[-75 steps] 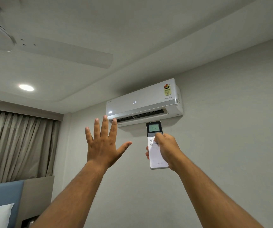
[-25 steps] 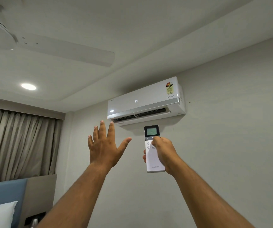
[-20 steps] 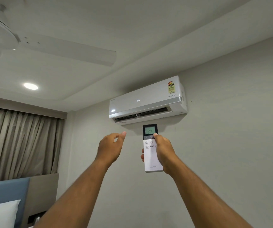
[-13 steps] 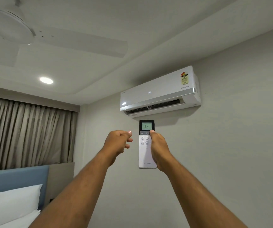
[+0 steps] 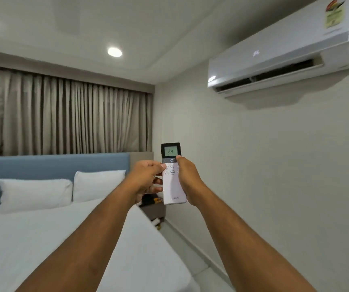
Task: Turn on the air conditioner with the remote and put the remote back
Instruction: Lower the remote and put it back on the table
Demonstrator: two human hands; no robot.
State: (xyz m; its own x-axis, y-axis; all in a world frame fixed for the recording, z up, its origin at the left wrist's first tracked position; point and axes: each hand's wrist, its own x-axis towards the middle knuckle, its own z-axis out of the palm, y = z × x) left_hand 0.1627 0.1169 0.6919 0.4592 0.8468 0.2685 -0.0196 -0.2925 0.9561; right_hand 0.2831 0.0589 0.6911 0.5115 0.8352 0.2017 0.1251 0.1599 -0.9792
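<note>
Two hands on one remote (image 5: 172, 175), held upright at arm's length in mid-frame. Right hand (image 5: 187, 181) wraps its right edge, thumb tip by the power button; left hand (image 5: 146, 178) curls in from the left, thumb touching the upper buttons. Screen reads 24. Air conditioner (image 5: 285, 53), high on the right wall, has its flap open and panel lit, so switching on looks done. Step in hand: likely the return. Next move calls for lowering the remote toward the bedside table (image 5: 155, 209), just below and beyond the hands.
</note>
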